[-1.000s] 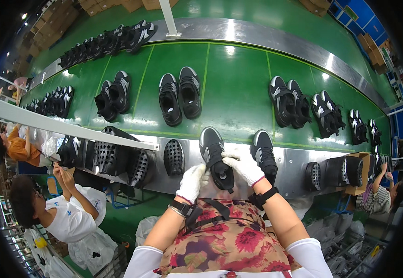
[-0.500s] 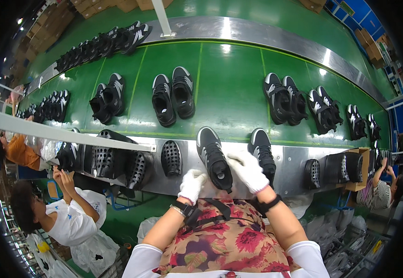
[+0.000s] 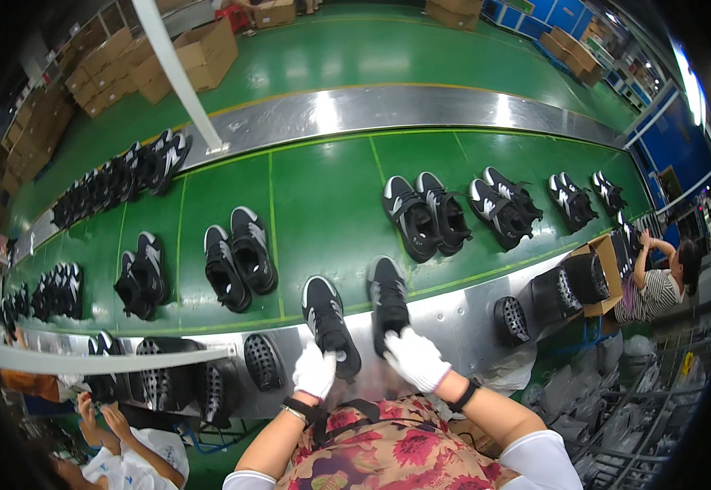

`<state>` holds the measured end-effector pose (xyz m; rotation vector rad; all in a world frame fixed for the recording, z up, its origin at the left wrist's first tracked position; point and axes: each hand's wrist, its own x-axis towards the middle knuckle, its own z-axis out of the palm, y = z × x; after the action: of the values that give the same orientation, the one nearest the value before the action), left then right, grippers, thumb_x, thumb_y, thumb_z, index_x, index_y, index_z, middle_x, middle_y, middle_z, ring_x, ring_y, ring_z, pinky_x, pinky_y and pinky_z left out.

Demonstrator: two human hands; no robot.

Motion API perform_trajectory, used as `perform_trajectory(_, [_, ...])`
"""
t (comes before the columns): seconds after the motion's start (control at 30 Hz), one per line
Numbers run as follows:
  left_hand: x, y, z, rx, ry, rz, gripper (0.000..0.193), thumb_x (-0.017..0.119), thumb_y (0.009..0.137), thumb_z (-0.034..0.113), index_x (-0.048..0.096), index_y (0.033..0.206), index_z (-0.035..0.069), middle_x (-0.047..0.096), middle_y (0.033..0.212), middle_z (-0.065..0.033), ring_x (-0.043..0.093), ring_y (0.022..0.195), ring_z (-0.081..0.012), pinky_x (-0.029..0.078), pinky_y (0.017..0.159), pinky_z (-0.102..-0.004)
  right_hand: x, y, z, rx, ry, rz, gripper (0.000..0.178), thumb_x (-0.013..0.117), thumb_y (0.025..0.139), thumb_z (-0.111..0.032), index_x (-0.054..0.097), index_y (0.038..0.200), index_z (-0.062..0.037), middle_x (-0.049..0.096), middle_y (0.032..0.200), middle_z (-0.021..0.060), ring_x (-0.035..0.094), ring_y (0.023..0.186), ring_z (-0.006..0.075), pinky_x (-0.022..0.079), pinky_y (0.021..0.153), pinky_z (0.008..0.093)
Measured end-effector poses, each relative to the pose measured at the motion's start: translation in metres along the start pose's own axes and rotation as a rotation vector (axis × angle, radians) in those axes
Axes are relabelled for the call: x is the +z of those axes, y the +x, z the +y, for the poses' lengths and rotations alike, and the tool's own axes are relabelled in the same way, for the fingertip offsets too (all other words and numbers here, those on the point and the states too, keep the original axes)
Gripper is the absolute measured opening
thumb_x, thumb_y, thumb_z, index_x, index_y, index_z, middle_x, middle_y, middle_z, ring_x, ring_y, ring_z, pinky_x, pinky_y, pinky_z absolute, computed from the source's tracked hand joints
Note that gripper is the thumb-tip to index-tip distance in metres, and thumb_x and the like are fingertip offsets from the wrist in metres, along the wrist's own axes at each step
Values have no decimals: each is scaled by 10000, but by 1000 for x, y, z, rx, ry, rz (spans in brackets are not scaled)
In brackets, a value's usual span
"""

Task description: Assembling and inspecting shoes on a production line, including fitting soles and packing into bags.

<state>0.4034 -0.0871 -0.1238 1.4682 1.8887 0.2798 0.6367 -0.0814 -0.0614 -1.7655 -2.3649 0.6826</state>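
Note:
Two black sneakers with silver-grey toes are in front of me, toes pointing away. The left sneaker (image 3: 328,320) rests on the metal edge, and my left hand (image 3: 315,372), in a white glove, is closed at the left side of its heel. The right sneaker (image 3: 389,296) reaches from the metal edge onto the green belt. Its heel is in my gloved right hand (image 3: 415,360), whose fingers go into and around the collar; some fingertips are hidden.
Pairs of black sneakers (image 3: 241,260) stand on the green belt (image 3: 323,204). Perforated black shoe forms (image 3: 263,362) sit on the metal edge (image 3: 453,322) at both sides. A white bar (image 3: 110,357) crosses at left. Co-workers (image 3: 658,278) are at both ends.
My right hand has moved from between the two sneakers to the right one's heel. That sneaker is now closer to the left one and farther forward. The view has turned.

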Motion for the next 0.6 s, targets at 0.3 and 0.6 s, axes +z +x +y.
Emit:
perform_trajectory(0.3, [-55,128,34,8,-89,272,605,507,985,428,498,1389,-22,552,1354,-263,515,1266,-409,396,1074,-452,-13,165,32,-116,163,255,320,629,856,-212,579,1148,-91,583,1032,227,628,873,416,527,777,506])
perform_trajectory(0.6, [-25,21,8,105,-266,239,403,575,951,173,582,1290,-44,605,1286,-248,574,1209,-370,420,1074,-423,-73,139,173,211,-130,136,537,770,779,-368,628,1270,-202,531,1214,254,619,1039,422,523,893,480])
